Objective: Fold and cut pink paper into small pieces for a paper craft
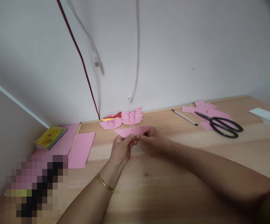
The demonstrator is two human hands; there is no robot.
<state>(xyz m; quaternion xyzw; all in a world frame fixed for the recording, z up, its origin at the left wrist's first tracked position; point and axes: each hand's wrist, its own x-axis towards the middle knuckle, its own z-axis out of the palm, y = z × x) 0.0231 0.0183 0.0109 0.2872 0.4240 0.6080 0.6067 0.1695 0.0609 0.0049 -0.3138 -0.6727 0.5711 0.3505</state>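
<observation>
Pink paper [132, 131] being held over desk [160, 186] by left hand [122, 147] and right hand [155, 139], both grips being pinched on near edge; folded pink shapes [132, 118] being seen just beyond, scissors [211, 119] at right.

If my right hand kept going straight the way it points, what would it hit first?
Most likely your left hand: the right hand points across at it, and the two look nearly touching at the pink paper both hold, though the exact gap is unclear.
</observation>
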